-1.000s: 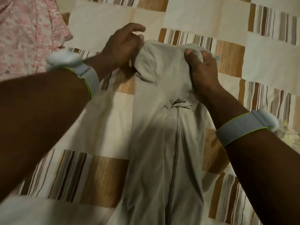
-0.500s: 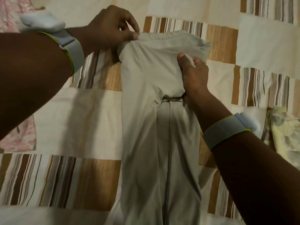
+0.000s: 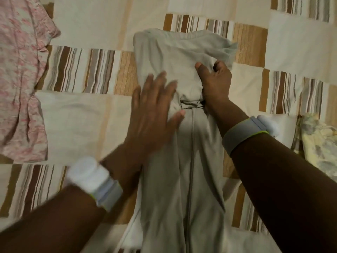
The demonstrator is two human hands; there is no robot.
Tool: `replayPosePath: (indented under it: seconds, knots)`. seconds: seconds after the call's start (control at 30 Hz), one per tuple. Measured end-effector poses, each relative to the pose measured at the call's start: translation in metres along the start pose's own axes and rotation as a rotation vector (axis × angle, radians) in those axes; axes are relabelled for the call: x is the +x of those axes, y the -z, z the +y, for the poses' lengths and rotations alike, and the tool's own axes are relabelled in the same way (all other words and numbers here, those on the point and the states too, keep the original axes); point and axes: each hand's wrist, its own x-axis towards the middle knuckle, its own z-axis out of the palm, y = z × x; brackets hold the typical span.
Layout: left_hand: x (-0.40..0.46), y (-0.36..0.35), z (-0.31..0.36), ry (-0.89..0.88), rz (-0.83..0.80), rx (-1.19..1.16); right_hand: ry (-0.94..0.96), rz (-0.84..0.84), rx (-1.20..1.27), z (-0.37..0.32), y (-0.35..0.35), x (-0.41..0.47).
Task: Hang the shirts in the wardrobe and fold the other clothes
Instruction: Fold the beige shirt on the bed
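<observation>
Left hand (image 3: 153,114), moved down from the top hem, presses flat on soft grey trousers (image 3: 182,161); right hand (image 3: 215,81) grips folded cloth.

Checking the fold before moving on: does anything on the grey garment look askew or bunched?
Yes. The grey garment is puckered at its middle seam, between the left hand and right hand, and its top right corner lies rumpled, not flat.

Grey garment (image 3: 182,161) lies lengthwise on striped bedspread (image 3: 82,110), left hand (image 3: 153,114) flat on it w/ fingers spread, right hand (image 3: 215,83) gripping its right side, pink cloth (image 3: 20,79) far left.
</observation>
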Motion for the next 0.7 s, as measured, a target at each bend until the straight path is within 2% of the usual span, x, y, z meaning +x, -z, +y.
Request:
replayPosePath:
  seconds: [0.03,0.1,0.17,0.23,0.3,0.33,0.4,0.5,0.57,0.63,0.7]
  knots:
    - [-0.025,-0.009,0.004,0.020,-0.100,0.039,-0.006,0.004,-0.040,0.000,0.000,0.002]
    - [-0.069,-0.022,0.010,0.045,-0.200,0.115,-0.026,0.030,-0.086,-0.002,-0.001,0.008]
    - [-0.105,-0.025,0.020,0.027,-0.213,0.152,-0.038,0.114,-0.168,-0.006,0.003,0.012]
    - [-0.136,-0.023,0.028,0.024,-0.219,0.149,-0.018,0.277,-0.233,-0.014,0.013,0.006]
    - [-0.168,-0.018,0.036,0.016,-0.254,0.128,0.092,0.364,-0.244,-0.024,0.028,-0.021]
    - [-0.185,-0.014,0.040,-0.003,-0.279,0.108,0.174,0.323,-0.283,-0.023,0.037,-0.046]
    - [-0.219,-0.008,0.042,-0.054,-0.313,0.025,0.351,0.110,-0.412,-0.009,0.057,-0.109]
    - [-0.276,0.006,0.041,-0.072,-0.399,-0.059,0.561,-0.348,-0.742,0.038,0.107,-0.224]
    - [-0.306,0.014,0.036,-0.096,-0.461,-0.067,0.667,-0.608,-0.850,0.068,0.142,-0.290]
    - [-0.333,0.021,0.031,-0.136,-0.515,-0.115,0.668,-0.780,-0.843,0.092,0.176,-0.339]
    - [-0.354,0.028,0.026,-0.196,-0.575,-0.159,0.579,-0.896,-0.871,0.103,0.203,-0.365]
